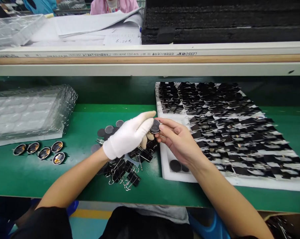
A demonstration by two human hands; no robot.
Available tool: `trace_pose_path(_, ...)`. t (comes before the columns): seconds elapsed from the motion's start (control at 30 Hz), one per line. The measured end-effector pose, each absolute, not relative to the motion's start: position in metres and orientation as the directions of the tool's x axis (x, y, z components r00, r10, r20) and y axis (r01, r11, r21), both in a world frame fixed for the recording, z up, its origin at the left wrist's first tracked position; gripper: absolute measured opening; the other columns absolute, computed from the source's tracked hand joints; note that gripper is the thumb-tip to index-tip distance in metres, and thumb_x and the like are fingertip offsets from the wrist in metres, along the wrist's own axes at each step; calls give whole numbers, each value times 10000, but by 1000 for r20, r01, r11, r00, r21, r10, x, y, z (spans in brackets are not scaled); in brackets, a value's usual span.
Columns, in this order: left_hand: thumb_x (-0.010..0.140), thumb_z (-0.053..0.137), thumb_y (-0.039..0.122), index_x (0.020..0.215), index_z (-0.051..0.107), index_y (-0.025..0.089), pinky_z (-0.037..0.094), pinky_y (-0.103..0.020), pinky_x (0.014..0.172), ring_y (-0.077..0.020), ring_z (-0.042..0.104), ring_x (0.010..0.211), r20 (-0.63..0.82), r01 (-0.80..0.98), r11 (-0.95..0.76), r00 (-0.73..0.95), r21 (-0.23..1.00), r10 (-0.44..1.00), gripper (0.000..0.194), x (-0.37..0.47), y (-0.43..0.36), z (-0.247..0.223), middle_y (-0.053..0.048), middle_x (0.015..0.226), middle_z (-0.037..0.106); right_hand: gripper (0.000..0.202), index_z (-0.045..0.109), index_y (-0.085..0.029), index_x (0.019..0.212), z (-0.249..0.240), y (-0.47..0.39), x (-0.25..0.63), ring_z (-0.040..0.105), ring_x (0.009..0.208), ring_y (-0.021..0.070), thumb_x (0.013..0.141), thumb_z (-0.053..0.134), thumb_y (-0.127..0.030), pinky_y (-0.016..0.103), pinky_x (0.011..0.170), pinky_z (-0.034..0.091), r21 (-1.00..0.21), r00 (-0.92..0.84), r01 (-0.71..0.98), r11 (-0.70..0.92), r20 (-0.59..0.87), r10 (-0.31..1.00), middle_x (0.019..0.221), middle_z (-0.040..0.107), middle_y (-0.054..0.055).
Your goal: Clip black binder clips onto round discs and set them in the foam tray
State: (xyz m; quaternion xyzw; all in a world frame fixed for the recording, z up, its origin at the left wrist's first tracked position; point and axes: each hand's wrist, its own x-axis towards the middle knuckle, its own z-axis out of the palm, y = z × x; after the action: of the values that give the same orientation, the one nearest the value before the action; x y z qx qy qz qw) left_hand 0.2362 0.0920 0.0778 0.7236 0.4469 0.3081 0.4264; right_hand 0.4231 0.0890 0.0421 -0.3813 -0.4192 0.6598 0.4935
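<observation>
My left hand (132, 134), in a white glove with tan fingertips, is closed on the left edge of a round dark disc (155, 126). My bare right hand (176, 136) pinches the same disc from the right, thumb on its face. Below and left of the hands lies a pile of black binder clips (133, 178) with silver wire handles. Several loose dark round discs (109, 129) lie beside the pile, partly hidden by the glove. Right of my hands, a white foam tray (166, 166) bears rows of black binder clips (229, 132); what they clamp is hard to make out.
Round pieces with orange and black insides (44, 153) lie at left, before stacked clear plastic trays (25, 113). A white ledge (130, 69) crosses behind the green table (85, 186), bearing papers (90, 26) and black foam sheets (224, 23). A person in pink (130, 6) is beyond.
</observation>
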Motion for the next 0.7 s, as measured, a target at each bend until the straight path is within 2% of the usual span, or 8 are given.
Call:
trace_pose_path(0.07,1010,450,584,1489,467,208,506,-248,602,-122,611,590,292,542,-475,392,693,872,609,231,95,75,6,749,656,359,760,-214,1088,44,91,423,679,707,84,767,871,-331,170,638,572,-871,-209,-432,-236,-157,965,829,746,9)
trace_pose_path(0.13,929,590,622,1379,586,246,471,-255,616,-144,627,705,521,678,-643,427,357,739,587,227,100,72,-39,919,681,342,759,-210,1043,46,93,423,690,681,80,737,888,-292,164,632,578,-812,-189,-509,-285,-218,957,785,739,-10)
trace_pose_path(0.2,922,645,547,1160,704,255,417,-256,606,-156,618,757,644,725,-687,500,53,578,381,225,105,70,-54,966,676,324,752,-199,1017,48,93,423,698,661,82,729,887,-262,169,622,586,-768,-201,-548,-332,-264,943,794,746,-12)
trace_pose_path(0.27,960,623,367,956,732,243,360,-261,600,-146,584,727,679,711,-693,567,-118,466,165,225,108,69,-35,889,670,318,739,-190,1029,50,93,423,710,657,87,745,869,-244,174,616,591,-753,-228,-554,-356,-274,934,836,764,2)
trace_pose_path(0.4,917,562,156,728,676,203,257,-298,565,-125,466,572,676,685,-702,612,-195,411,226,228,107,70,6,667,612,316,706,-202,1071,48,92,421,749,723,117,782,832,-222,198,664,616,-764,-232,-550,-339,-250,940,939,791,29)
trace_pose_path(0.57,929,568,223,656,624,216,225,-333,544,-134,458,517,589,515,-788,768,-338,250,279,225,107,72,17,559,523,278,701,-207,1079,44,92,417,758,744,142,810,763,-176,270,745,642,-769,-214,-536,-350,-277,937,949,789,30)
trace_pose_path(0.63,975,539,368,846,700,227,290,-320,552,-145,521,554,602,548,-799,733,-247,317,250,223,108,74,4,632,596,246,720,-209,1045,42,92,416,762,789,142,805,753,-165,248,738,632,-783,-219,-520,-341,-264,939,974,784,25)
trace_pose_path(0.7,1007,469,467,1092,698,195,412,-306,626,-157,608,651,657,664,-748,572,-18,492,365,221,109,76,-33,791,691,220,726,-216,1012,42,91,416,765,854,151,799,774,-188,231,730,622,-802,-222,-508,-313,-229,948,987,776,18)
